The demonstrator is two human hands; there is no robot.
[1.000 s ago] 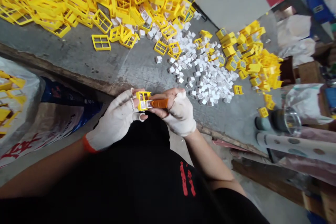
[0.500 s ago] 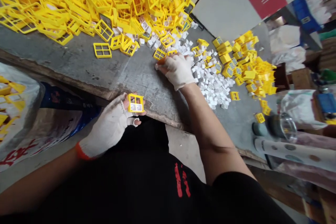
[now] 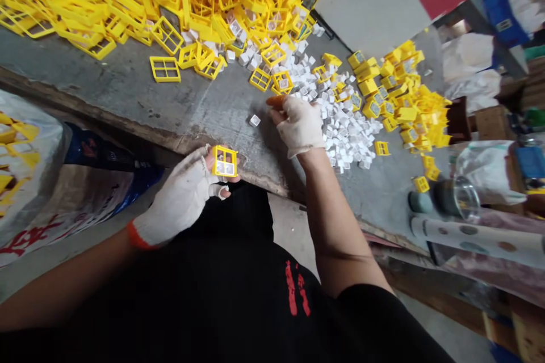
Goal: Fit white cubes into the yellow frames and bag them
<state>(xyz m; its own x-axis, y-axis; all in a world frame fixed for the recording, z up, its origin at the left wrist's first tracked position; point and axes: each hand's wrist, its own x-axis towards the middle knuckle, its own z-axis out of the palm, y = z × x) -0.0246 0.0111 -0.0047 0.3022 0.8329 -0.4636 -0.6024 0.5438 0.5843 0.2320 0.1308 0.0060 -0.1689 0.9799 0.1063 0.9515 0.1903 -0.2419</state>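
Head view check — where is your left hand [image 3: 183, 198]?
— Closed on a yellow frame [image 3: 224, 161], held at the near edge of the table [image 3: 128, 91].
And your right hand [image 3: 299, 123]?
— It grips an orange tool [image 3: 275, 100], resting at the white cubes [image 3: 344, 130], near a lone cube [image 3: 255, 120].

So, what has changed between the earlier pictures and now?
The right hand, with the orange tool, left the yellow frame and moved out to the white cubes, then drew slightly back. One white cube now lies apart. The left hand still holds the frame at the table edge.
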